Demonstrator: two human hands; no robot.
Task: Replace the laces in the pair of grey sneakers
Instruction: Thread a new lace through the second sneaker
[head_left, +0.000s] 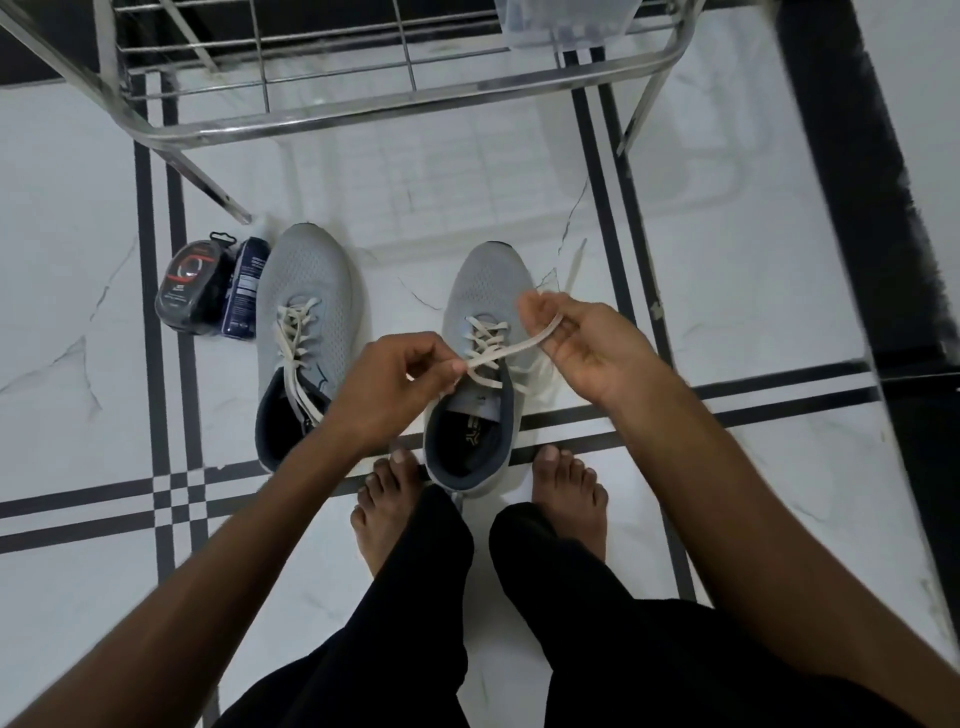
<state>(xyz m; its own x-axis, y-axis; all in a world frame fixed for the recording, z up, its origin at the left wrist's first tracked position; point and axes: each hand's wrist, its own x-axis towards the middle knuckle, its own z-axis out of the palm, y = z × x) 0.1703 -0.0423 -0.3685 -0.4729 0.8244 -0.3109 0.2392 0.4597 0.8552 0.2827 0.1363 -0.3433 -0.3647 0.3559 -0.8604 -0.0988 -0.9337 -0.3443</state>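
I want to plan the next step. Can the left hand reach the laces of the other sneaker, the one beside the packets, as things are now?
Probably yes: nothing lies between the left hand and the left sneaker, whose laces are exposed. But it is pinching the lace of the right sneaker.

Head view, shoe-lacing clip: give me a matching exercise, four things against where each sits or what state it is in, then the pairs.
Things:
1. left sneaker
2. right sneaker
3. round pack
4. rack

Places or states:
A. stands at the top of the view, beyond both shoes
B. its lace is pulled between the left hand and the right hand
C. lies on the floor at the far left, beside a dark bottle
D. laced, untouched by either hand

Pairs: 1-D, 2-B, 3-C, 4-A
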